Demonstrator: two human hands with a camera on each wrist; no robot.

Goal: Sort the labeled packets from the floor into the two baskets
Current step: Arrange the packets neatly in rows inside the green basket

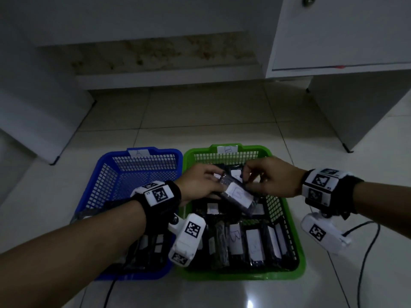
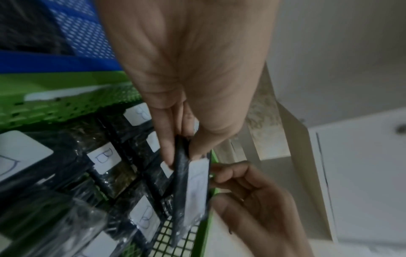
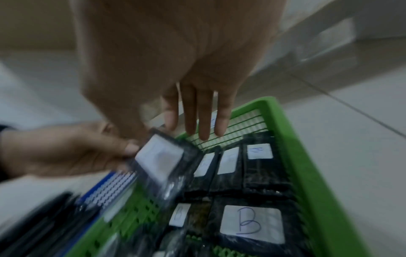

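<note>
Packet (image 1: 238, 194), B-labeled, looks light, slick and floppy, so I pinch its ends with left hand (image 1: 200, 183) and right hand (image 1: 271, 176) above the green basket (image 1: 289, 218).

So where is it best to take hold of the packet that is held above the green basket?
Probably by a bare short end of the packet, from the side: it is flat and thin, and the left hand pinches one end across its faces.

Head view high above both baskets; wrist views close along the fingers, all sharing the green basket (image 1: 287, 210).
</note>
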